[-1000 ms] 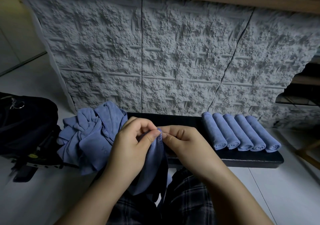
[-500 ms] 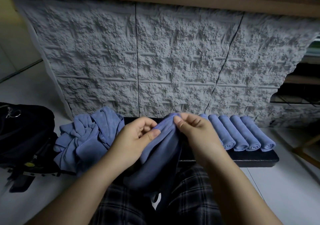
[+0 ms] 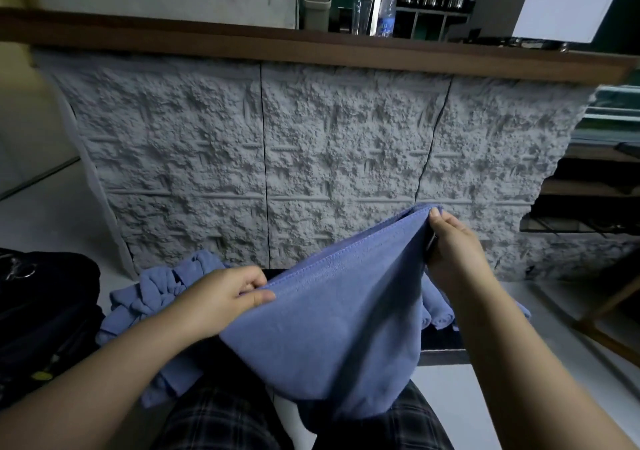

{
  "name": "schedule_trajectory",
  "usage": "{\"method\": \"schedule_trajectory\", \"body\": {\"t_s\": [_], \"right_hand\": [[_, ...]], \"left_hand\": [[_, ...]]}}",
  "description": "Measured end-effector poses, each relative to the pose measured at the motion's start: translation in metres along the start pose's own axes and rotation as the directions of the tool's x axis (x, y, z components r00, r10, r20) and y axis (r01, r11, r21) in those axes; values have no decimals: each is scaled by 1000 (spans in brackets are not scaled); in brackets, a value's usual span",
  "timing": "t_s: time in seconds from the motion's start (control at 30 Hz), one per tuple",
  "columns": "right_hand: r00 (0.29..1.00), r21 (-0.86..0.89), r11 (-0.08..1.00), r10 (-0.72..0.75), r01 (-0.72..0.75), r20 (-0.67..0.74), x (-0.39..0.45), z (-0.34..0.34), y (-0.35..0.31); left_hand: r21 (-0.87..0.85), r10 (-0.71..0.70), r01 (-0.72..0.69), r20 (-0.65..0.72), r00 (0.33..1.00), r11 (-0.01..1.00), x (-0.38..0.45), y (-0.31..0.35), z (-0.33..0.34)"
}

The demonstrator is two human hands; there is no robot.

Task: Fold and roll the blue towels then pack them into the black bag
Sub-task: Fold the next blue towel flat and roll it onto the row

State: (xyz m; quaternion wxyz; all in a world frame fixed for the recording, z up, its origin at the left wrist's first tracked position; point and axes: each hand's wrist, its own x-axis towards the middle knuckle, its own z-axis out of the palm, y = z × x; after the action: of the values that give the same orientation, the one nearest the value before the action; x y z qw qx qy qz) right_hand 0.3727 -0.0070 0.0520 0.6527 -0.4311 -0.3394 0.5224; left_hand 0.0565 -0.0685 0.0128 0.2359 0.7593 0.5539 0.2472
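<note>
A blue towel (image 3: 329, 328) with matching stitched hem, a crumpled blue pile (image 3: 152, 297) and blue rolls (image 3: 438, 314) on a black tabletop (image 3: 440, 344); black bag (image 3: 45, 311) on pale floor (image 3: 41, 221); grey textured wall panel (image 3: 311, 159) under brown wooden ledge (image 3: 311, 50); dark plaid trousers (image 3: 214, 418)

Black bench (image 3: 440, 340) with crumpled blue towels (image 3: 152, 290) and rolled towels (image 3: 438, 314).
</note>
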Motion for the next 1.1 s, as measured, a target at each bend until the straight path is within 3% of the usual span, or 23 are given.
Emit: {"method": "schedule_trajectory", "body": {"t_s": [0.07, 0.17, 0.3, 0.43, 0.63, 0.97, 1.1], "right_hand": [[1000, -80, 997, -13, 13, 8, -3, -7, -1], [999, -189, 981, -45, 40, -23, -10, -9, -3], [980, -304, 943, -174, 137, -100, -19, -4, -12], [958, -387, 902, -257, 191, -127, -23, 0, -16], [941, -469, 849, -324, 243, -98, -30, 5, -12], [900, -623, 721, -432, 303, -62, -29, 1, -2], [909, -626, 733, -408, 266, -91, -30, 1, -2]], "left_hand": [[319, 34, -20, -38, 999, 948, -4, -2, -13], [494, 115, -26, -151, 982, 869, -5, 6, -26], [439, 184, -46, -277, 943, 897, -1, 11, -41], [507, 163, 9, -293, 942, 862, 7, 8, -50], [646, 252, 5, -305, 918, 764, 14, -1, -53], [475, 135, 80, -402, 905, 877, 3, 1, -40], [440, 112, 118, -463, 879, 890, 0, -2, -39]]}}
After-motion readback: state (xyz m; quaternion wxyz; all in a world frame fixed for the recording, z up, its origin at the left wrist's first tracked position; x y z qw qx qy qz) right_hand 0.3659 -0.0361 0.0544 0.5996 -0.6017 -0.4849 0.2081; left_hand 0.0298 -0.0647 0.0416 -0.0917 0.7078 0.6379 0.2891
